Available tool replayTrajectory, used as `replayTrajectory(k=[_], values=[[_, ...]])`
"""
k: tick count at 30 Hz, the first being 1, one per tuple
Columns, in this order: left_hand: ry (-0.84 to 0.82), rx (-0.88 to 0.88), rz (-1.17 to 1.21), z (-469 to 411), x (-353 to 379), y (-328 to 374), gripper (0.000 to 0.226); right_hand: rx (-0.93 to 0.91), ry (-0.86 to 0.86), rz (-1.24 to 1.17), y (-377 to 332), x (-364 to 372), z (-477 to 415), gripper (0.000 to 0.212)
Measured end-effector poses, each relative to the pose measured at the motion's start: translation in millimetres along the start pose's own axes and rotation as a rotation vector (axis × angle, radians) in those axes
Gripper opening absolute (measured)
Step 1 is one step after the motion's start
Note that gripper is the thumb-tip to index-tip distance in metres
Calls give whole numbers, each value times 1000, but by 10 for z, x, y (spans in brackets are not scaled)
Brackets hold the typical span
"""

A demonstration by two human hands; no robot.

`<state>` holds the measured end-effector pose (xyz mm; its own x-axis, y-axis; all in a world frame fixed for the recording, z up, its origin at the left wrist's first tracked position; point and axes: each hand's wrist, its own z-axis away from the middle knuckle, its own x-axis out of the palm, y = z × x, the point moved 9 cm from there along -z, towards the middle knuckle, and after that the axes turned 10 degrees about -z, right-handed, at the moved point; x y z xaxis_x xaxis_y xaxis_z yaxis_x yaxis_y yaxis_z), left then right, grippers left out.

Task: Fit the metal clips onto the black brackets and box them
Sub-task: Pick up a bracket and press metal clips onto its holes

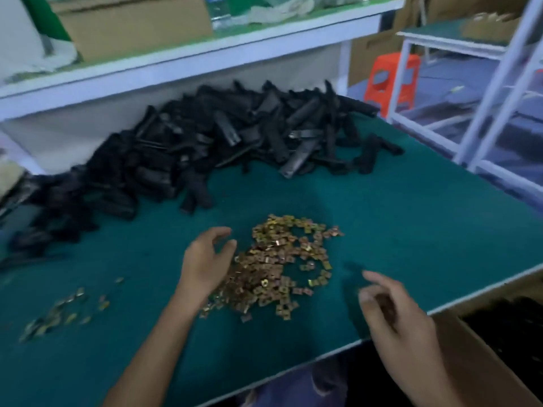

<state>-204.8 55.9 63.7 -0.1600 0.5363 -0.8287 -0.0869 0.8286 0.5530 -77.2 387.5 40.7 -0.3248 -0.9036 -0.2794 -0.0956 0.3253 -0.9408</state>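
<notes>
Where table ends, cardboard box (pixel 482 356) holds black brackets (pixel 508 327).

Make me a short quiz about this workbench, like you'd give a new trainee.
1. True or false: the left hand is holding a bracket.
2. Where is the brackets pile relative to the clips?
A. nearer the person
B. farther away, against the shelf
C. inside the box
3. Fill in: the box sits off the table's ______ edge, below the right hand.

Key
1. False; its fingers are curled open at the edge of the clips, with no bracket in it.
2. B
3. right; dark parts show inside it, too blurred to identify.
</notes>
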Motion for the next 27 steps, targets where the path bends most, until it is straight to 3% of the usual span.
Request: replayTrajectory(k=[4, 10, 14, 17, 21, 27], values=[[149, -134, -107, -433, -222, -522, 31, 53, -266, -40, -94, 791, -116, 21], [221, -165, -281, -1016, -285, -715, 39, 28, -113, 26, -102, 712, -121, 11], [58, -116, -312, -1365, -73, -551, 48, 39, -70, 50, -116, 715, -151, 13], [-60, -177, -390, -1518, 62, -568, 57, 37, -60, 54, -118, 726, -170, 15], [-38, -282, -268, -1610, 3, -641, 45, 28, -76, 57, -127, 742, -213, 20], [255, -437, 82, -1298, -310, -853, 57, -2, -93, 53, -139, 738, -221, 21]])
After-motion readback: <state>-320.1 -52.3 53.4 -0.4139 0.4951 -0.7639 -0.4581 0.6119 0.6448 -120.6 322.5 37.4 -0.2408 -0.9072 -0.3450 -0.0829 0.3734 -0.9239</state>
